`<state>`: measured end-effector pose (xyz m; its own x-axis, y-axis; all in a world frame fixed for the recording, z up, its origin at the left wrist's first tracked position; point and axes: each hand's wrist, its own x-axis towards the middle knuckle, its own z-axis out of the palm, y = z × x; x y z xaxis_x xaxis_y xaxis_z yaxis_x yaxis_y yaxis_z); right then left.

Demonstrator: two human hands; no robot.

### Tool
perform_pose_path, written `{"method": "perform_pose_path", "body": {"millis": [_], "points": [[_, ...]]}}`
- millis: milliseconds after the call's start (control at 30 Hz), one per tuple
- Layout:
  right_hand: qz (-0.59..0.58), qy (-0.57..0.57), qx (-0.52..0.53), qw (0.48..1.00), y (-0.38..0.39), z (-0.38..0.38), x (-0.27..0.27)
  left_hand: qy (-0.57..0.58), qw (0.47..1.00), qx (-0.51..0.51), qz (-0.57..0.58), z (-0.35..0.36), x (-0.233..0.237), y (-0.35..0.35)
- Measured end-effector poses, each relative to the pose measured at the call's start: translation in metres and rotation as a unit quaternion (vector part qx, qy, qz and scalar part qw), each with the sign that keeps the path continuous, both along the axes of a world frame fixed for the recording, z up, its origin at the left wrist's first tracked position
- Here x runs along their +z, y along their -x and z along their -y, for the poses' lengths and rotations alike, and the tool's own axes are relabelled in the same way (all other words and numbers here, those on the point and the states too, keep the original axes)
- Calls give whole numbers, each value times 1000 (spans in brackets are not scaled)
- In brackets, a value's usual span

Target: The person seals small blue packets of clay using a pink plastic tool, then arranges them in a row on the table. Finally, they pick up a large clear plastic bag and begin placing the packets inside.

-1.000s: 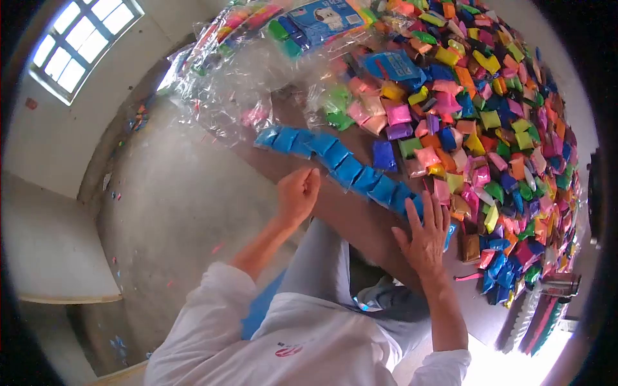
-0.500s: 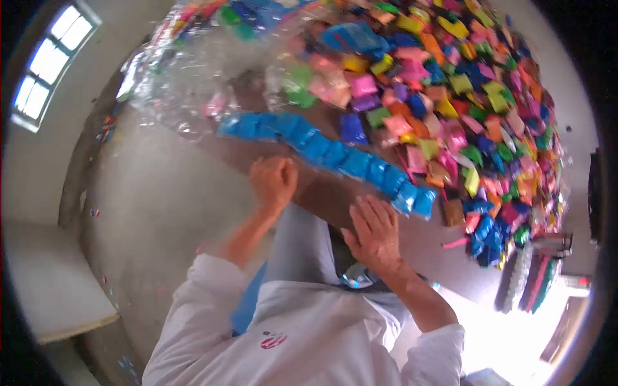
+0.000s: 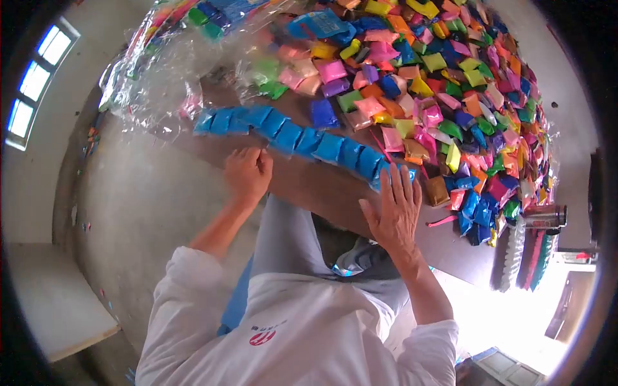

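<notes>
A row of small blue packets (image 3: 288, 137) lies in a bent line along the near side of the brown table (image 3: 309, 190). My right hand (image 3: 396, 209) is open and flat, its fingers stretched over the right end of the row and covering part of the last packets. Near the table's edge, just below the left part of the row, my left hand (image 3: 250, 172) is closed with its fingers curled. Whether anything is inside it is hidden. A dark blue packet (image 3: 324, 114) lies by itself just behind the row.
A large heap of small coloured packets (image 3: 444, 96) covers the far and right side of the table. Crumpled clear plastic (image 3: 154, 90) lies at the left. A jar-like container (image 3: 544, 217) and ridged strips (image 3: 514, 254) are at the right edge.
My right hand has moved up and right onto the end of the blue row. My left hand stays curled near the table's edge. The whole view has shifted a little.
</notes>
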<state>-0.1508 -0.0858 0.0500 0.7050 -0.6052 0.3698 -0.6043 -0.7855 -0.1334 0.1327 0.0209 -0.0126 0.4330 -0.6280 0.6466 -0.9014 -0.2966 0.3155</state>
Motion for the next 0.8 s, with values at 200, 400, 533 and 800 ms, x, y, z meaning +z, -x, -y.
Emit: {"method": "perform_pose_path", "body": {"millis": [200,400,533,800], "points": [[3,22,64,998,-39,7,1,12,1000,11,-7,1,7,3],[-31,1,45,998,-45,5,-13,10,1000,3,-13,-1,2,-1],[-17,22,57,998,-54,5,-4,9,1000,10,-1,0,6,0],[12,37,139,990,-96,-6,6,27,999,19,-7,-1,5,1]]}}
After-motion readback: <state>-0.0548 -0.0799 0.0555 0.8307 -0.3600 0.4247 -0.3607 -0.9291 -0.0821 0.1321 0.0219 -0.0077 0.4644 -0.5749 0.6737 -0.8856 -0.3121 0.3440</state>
